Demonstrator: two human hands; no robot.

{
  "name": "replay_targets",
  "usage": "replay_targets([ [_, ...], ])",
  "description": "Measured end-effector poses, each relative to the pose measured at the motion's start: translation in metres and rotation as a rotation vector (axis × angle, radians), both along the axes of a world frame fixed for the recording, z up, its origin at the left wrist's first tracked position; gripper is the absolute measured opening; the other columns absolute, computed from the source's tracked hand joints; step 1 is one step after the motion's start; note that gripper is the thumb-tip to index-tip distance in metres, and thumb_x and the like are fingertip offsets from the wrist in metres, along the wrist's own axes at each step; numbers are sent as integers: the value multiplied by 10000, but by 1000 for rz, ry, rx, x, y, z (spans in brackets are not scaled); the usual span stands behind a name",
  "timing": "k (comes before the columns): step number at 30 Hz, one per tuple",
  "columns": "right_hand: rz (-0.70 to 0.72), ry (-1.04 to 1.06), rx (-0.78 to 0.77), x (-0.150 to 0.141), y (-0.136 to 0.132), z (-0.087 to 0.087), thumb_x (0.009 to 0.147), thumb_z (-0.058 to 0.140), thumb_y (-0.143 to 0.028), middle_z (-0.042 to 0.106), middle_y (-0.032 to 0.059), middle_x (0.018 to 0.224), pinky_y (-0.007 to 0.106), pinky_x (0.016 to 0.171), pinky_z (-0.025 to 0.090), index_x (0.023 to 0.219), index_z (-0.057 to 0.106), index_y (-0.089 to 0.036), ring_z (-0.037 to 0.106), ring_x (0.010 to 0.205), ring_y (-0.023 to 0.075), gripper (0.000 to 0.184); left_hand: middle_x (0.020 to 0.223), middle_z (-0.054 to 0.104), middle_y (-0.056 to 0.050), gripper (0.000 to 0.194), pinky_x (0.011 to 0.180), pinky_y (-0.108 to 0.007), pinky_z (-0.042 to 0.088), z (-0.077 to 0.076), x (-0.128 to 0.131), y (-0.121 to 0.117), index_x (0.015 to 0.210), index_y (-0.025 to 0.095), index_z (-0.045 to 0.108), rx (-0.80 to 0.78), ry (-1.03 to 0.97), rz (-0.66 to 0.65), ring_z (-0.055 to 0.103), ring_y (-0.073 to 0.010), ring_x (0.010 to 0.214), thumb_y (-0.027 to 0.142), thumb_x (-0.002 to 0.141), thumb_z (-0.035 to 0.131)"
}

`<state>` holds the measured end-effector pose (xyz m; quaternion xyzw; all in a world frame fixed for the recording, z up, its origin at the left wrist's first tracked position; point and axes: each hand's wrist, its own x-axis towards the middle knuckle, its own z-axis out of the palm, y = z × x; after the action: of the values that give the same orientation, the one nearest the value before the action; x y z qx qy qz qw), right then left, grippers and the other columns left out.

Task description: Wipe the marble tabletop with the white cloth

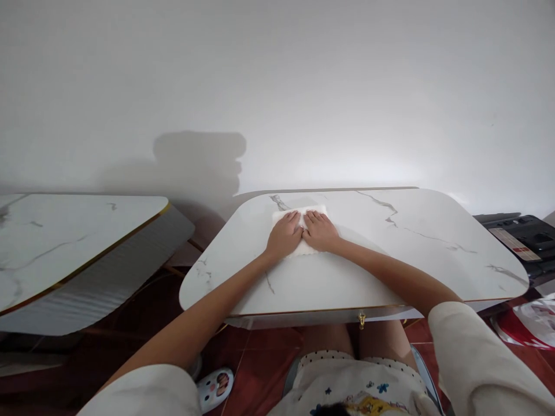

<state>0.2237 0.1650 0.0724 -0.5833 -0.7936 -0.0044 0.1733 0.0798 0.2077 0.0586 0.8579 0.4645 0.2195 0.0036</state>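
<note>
A white cloth [302, 249] lies flat on a white marble-patterned table [381, 254], left of the tabletop's middle. My left hand [284, 234] rests palm down on the cloth's left part, its fingers stretched forward. Beside it, my right hand [319, 231] presses on the cloth's right part, also palm down with fingers out flat. The two thumbs come close together between the hands. Much of the cloth is hidden beneath them; its far and near edges show.
A second marble-patterned table [65, 248] stands to the left, across a gap. A pale wall [277, 98] rises behind both. At the right are a black case-like object [522, 231] and a red and white item [526, 323]. A white slipper [215, 390] is on the red floor.
</note>
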Motion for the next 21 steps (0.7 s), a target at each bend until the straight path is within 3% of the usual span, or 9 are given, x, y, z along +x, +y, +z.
replay_targets([
  [12, 10, -13, 30, 1, 114, 1, 925, 344, -269, 395, 162, 1461, 358, 1094, 226, 1380, 413, -14, 323, 1353, 254, 527, 1375, 506, -112, 479, 1101, -379, 329, 0, 3, 112, 1302, 111, 494, 86, 28, 1, 437, -246, 1288, 236, 868, 335],
  [17, 7, -16, -14, 15, 141, 4, 932, 331, -285, 362, 146, 1485, 354, 1108, 198, 1405, 381, -27, 288, 1374, 244, 541, 1354, 515, -138, 472, 1095, -377, 327, 3, 17, 139, 1283, 82, 494, 121, 50, -14, 432, -244, 1285, 224, 873, 307],
  [21, -61, -21, -6, 33, 148, 1, 938, 315, -289, 382, 159, 1470, 366, 1101, 207, 1397, 389, -12, 303, 1363, 260, 542, 1316, 545, -129, 443, 1079, -368, 345, 7, 38, 152, 1244, 107, 523, 94, 67, -86, 465, -236, 1253, 216, 865, 321],
])
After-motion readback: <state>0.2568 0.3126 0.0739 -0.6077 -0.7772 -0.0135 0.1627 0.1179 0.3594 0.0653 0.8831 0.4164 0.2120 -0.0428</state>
